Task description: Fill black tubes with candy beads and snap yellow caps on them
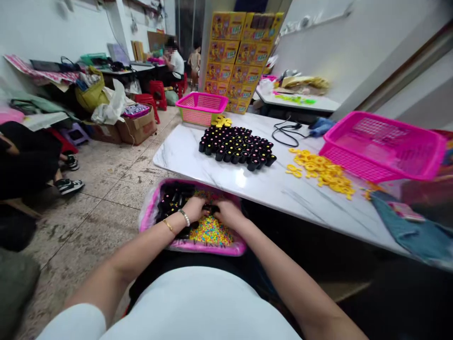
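Note:
A pink basin (144, 218) lined with clear plastic sits in front of me, by the table's edge. Small multicoloured balls (212, 232) fill its right side, and small black containers (170, 198) lie heaped at its left. My left hand (194, 209), with bracelets at the wrist, reaches in with curled fingers. Opposite it, my right hand (228, 214) is also closed, just above the balls. Dark containers (211, 208) show between the two hands, at the fingers; how many each hand grips is hidden. On the table, many black containers (237, 146) stand upright, pink or yellow dots showing inside.
Yellow plastic pieces (322, 171) lie on the marble-patterned table (276, 193) beside a large pink basket (382, 146). A smaller pink basket (201, 106), stacked yellow boxes (226, 61) and a black cable (285, 134) are farther back. Someone's shoe (69, 185) is at left.

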{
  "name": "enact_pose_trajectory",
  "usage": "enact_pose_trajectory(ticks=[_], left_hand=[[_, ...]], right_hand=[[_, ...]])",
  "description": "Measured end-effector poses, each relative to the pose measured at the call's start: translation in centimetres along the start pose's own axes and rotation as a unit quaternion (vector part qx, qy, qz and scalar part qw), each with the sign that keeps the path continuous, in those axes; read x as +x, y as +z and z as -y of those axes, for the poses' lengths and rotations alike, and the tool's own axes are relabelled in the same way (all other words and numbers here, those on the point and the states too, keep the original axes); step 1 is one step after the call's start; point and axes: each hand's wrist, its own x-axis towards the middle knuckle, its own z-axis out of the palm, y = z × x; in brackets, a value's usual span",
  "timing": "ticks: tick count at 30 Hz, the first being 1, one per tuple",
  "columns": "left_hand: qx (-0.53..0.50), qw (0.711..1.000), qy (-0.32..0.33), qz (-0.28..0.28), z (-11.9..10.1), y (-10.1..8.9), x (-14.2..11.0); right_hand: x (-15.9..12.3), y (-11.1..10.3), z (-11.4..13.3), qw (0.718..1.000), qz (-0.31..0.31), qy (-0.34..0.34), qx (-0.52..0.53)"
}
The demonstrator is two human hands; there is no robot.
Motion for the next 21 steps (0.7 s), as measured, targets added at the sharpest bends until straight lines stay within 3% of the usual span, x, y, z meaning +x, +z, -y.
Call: enact_pose_trajectory(ticks=[4, 8, 15, 21], left_hand=[[-0.08, 0.996, 0.034, -0.023, 0.3, -1.5, -1.4], [-0.157, 0.982, 0.102, -0.01, -0.2, -2.6, -2.4], [-0.187, 0.973, 0.138, -0.007, -0.7, -2.5, -2.2], [-0.12, 0.986, 0.118, 0.003, 0.1, -1.8, -2.1]], right_hand=[[-1.8, -0.7, -1.3, 0.994, -0.056, 0.002, 0.089], [-3.7, -0.8, -1.7, 0.976, -0.083, -0.003, 0.199], [-4.7, -0.3, -1.5, 0.924, -0.09, -0.022, 0.37], [-4.9, -0.2, -2.0, 0.939, -0.119, -0.017, 0.323]])
